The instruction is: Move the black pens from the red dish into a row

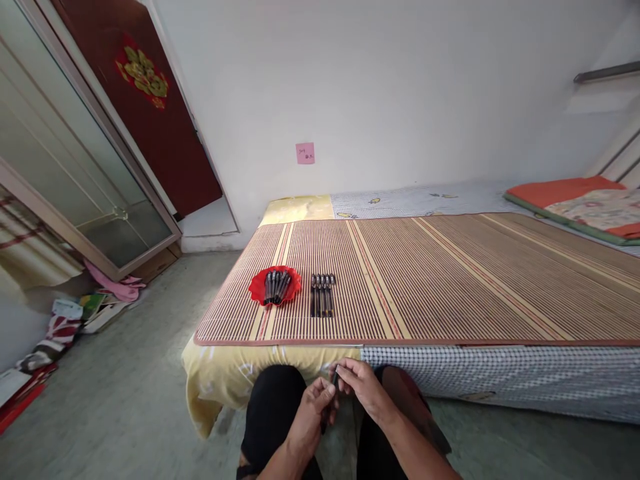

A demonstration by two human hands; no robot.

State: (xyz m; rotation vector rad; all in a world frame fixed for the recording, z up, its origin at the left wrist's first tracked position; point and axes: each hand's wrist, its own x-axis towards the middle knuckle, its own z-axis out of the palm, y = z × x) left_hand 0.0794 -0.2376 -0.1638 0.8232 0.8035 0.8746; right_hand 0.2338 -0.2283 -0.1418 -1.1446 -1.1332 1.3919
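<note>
Close to my knees, at the front edge of the bed, both hands are closed around one slim black pen (335, 378). My left hand (315, 405) grips its lower part between thumb and fingers. At the upper end, the fingertips of my right hand (364, 385) pinch it. Fingers cover much of this pen. Beyond the hands, several dark pen pieces (322, 303) lie side by side in a neat row on the striped mat, with short clip-like pieces along its far end. Left of them, a red wavy-rimmed dish (256, 291) holds a pile of several dark pens.
The bamboo mat (440, 287) covers most of the bed, over a yellow and checked sheet (475, 373). A folded orange quilt (560, 191) lies at the far right. A pink note (305, 153) is on the wall. Books and cloths (95, 307) lie on the floor at left.
</note>
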